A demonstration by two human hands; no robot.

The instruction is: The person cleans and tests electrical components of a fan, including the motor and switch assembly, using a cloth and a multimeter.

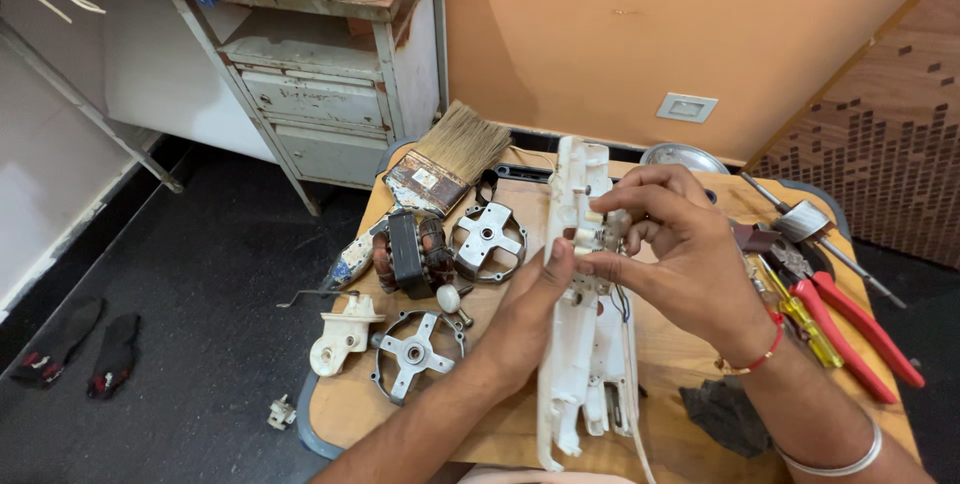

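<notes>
A long white plastic housing (585,354) stands on edge along the middle of a small wooden table (700,334). My left hand (530,314) grips its left side, thumb pressed on the edge. My right hand (675,249) pinches a small white part (600,227) mounted near the housing's upper half. Thin wires hang from the housing's inside.
Left of the housing lie a motor core with copper windings (410,254), two round metal brackets (487,239) (415,352), a white plastic piece (343,334) and a paint brush (450,159). Red-handled pliers (855,324) and a yellow screwdriver (805,322) lie on the right. A metal cabinet (320,94) stands behind.
</notes>
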